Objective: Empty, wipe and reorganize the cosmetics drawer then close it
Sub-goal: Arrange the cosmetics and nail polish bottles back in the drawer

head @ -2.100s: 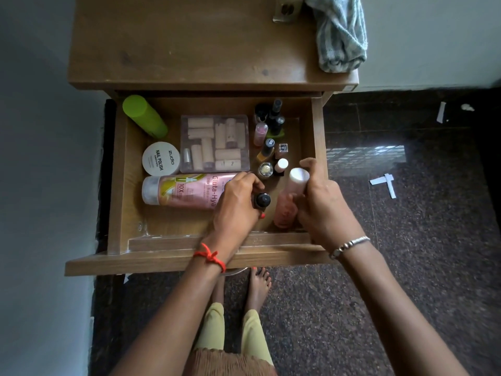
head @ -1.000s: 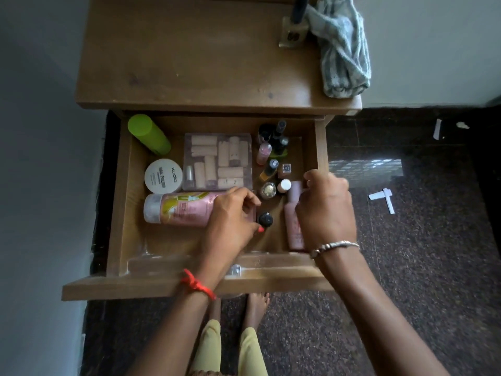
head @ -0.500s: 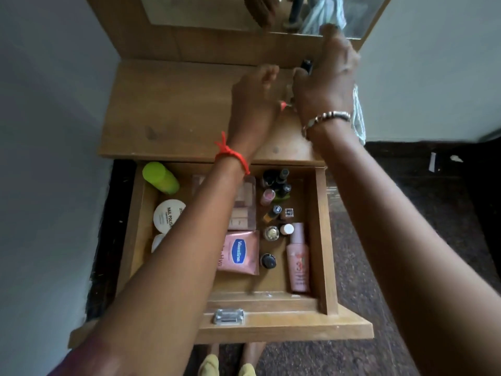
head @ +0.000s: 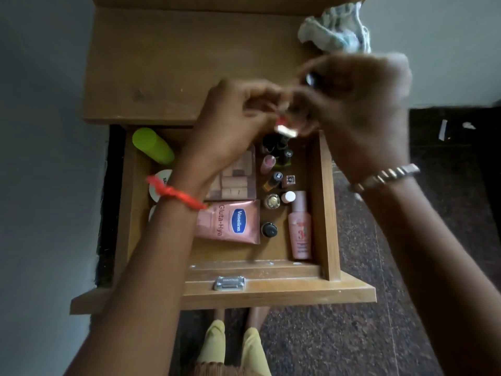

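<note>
Above the open drawer [head: 322, 202], the left hand [head: 233, 123] and right hand [head: 355, 104], both blurred, pinch one small pale-capped object [head: 286, 130]; pink Vaseline tube [head: 230, 222] lies inside, striped cloth [head: 336, 33] on the counter [head: 168, 66]

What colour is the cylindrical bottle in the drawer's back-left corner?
Lime green. The bottle lies tilted in the drawer, clearest in the head view.

Paper scraps [head: 444, 129] lie on a dark speckled floor [head: 366, 335] beside a pale wall [head: 40, 158]; bare feet [head: 260, 316] and yellow trousers [head: 233, 346] show below.
</note>
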A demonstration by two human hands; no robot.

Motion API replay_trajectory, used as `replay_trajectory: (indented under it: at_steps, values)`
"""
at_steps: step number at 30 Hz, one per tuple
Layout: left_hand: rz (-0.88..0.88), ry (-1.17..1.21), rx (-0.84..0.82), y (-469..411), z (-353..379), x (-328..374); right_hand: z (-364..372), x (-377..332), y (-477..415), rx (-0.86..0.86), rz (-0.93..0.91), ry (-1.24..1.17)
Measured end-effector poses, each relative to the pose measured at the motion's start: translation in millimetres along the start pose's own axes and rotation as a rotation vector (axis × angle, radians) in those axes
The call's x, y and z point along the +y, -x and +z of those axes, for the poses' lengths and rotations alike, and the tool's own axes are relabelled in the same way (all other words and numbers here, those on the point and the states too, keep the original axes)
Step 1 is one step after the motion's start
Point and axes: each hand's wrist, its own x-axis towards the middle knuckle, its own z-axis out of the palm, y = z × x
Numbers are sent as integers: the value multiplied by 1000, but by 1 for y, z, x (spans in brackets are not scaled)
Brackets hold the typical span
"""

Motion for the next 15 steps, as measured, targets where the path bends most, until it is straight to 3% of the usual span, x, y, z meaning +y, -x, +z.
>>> replay_trajectory:
  at_steps: [4,11,15]
  values:
    - [-137,56,-151,52,10,-7,-31,4,63,-162,91,28]
    - [-318,-30,-49,94,42,-42,-5,63,127,-86,404,-65]
    - [-342,-105,26,99,49,-56,20,82,137,-65,381,0]
